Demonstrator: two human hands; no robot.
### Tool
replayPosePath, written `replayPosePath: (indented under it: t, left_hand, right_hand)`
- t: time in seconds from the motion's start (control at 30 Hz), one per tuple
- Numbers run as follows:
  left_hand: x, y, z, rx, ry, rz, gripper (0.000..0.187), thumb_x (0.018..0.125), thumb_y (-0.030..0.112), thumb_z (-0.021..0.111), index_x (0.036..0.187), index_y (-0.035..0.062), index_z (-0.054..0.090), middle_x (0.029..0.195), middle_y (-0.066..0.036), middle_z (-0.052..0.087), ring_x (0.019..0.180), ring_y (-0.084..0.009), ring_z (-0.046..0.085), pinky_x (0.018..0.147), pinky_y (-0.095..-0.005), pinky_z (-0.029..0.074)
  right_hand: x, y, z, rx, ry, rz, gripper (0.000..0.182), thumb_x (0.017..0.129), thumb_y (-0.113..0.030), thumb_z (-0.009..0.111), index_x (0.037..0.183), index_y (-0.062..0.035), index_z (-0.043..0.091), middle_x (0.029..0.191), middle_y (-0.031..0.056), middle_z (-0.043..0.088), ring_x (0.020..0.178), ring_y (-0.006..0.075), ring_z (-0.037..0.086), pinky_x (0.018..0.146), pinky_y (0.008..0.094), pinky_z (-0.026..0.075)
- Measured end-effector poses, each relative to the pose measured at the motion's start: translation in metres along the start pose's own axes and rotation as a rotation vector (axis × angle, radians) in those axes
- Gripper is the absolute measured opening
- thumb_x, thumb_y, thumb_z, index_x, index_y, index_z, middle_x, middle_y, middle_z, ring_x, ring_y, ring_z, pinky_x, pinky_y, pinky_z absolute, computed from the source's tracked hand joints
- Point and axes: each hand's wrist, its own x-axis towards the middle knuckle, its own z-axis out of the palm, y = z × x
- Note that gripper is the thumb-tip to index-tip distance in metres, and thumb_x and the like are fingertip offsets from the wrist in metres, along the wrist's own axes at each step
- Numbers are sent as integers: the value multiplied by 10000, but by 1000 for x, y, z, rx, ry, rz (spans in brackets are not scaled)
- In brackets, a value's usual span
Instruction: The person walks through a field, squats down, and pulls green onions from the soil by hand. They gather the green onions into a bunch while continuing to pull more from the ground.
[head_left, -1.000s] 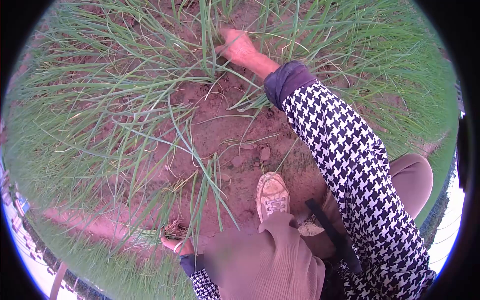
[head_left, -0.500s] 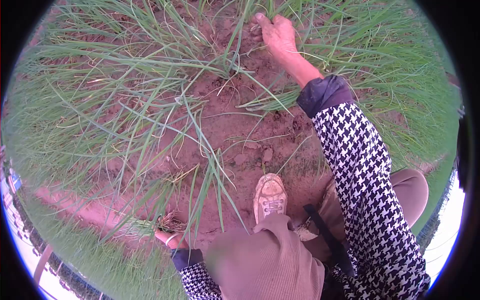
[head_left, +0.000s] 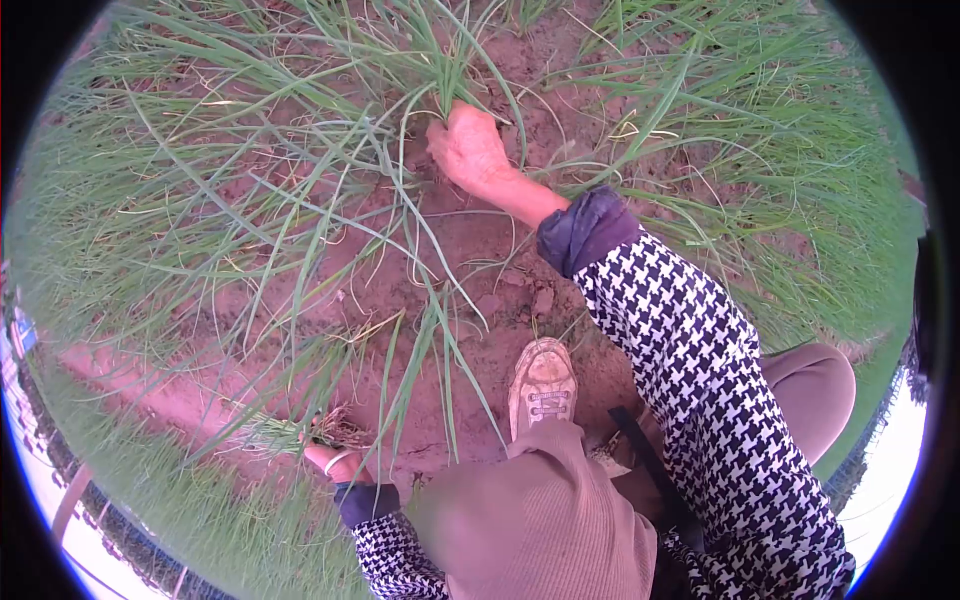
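My left hand (head_left: 332, 461), with a pale band at its wrist, is closed round a bunch of pulled spring onions (head_left: 274, 434) low on the left. Tangled brown roots show on the bunch above my thumb. Near the top middle, my right hand (head_left: 467, 148) has its fingers wrapped round the base of a green clump of spring onions (head_left: 452, 75), close to the soil. The clump's long thin leaves rise out above the fist. Whether its roots are still in the ground is hidden by my hand.
Reddish damp soil (head_left: 470, 240) lies between the rows. Dense spring onion leaves (head_left: 780, 170) spread over the right side, and more leaves hang across the left. My muddy shoe (head_left: 545, 385) stands on the soil below the middle. A paler furrow (head_left: 130, 385) runs along the lower left.
My right hand has moved left and toward me, from a plant at the top to a clump nearer the middle. My left hand has shifted slightly left, still holding its bunch.
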Motion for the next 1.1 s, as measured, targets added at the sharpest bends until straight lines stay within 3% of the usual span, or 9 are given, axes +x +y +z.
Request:
replayPosePath:
  t: [0.1,0.23,0.27,0.37,0.4,0.53,0.63,0.8,1.1]
  left_hand:
    - [-66,-42,-22,69,95,164,219,847,279,470,747,90,519,665,-60,559,665,-266,576,641,-418,494]
    - [-88,-61,-57,11,94,126,233,870,281,429,769,88,513,695,-57,560,645,-265,563,632,-405,497]
    - [-73,-47,-61,-5,97,115,242,878,278,416,775,80,511,716,-65,563,654,-270,568,640,-407,499]
    - [-22,0,-61,-3,115,88,266,886,286,396,778,73,514,720,-78,564,654,-272,568,646,-398,499]
    - [-1,9,-61,30,167,104,294,892,292,374,790,59,520,735,-88,573,668,-270,570,651,-392,498]
    - [31,39,-46,18,145,92,317,895,302,361,813,49,533,748,-92,583,693,-261,574,657,-385,497]
    - [11,23,-32,61,115,122,325,888,315,370,837,45,545,765,-94,594,707,-255,578,661,-378,497]
    - [-38,-26,-18,99,47,147,337,870,337,393,858,45,563,797,-95,609,718,-246,583,661,-364,496]
    - [-63,-31,-39,100,102,184,348,873,331,373,882,36,557,804,-98,610,711,-248,586,653,-363,499]
  right_hand:
    - [-29,40,-39,-183,126,-181,277,797,-218,572,885,43,587,741,256,599,697,401,601,639,446,495]
    - [-61,51,-43,-189,214,-427,201,794,-184,581,872,-1,612,772,248,604,753,440,568,714,477,471]
    - [-55,36,-30,-294,210,-512,206,815,-204,584,868,-8,614,671,195,604,633,359,595,640,438,486]
    - [-40,-14,11,215,-48,-4,237,830,-249,594,886,-20,627,570,109,573,525,217,572,555,368,478]
    - [-32,-26,21,167,-50,-42,288,816,-287,579,830,-4,632,599,203,574,597,327,594,612,412,463]
    - [1,-34,70,-11,-225,-179,416,809,-346,561,817,66,616,679,249,593,690,377,609,684,432,477]
    - [1,-17,49,-128,-298,-239,451,809,-365,552,810,82,614,743,269,604,761,402,606,740,455,472]
    - [-25,11,-23,-230,-225,-196,326,777,-285,570,901,12,622,915,248,616,886,387,597,794,459,475]
    - [-44,3,-19,-376,-120,-515,291,789,-260,596,965,-30,619,843,201,628,801,368,609,759,440,481]
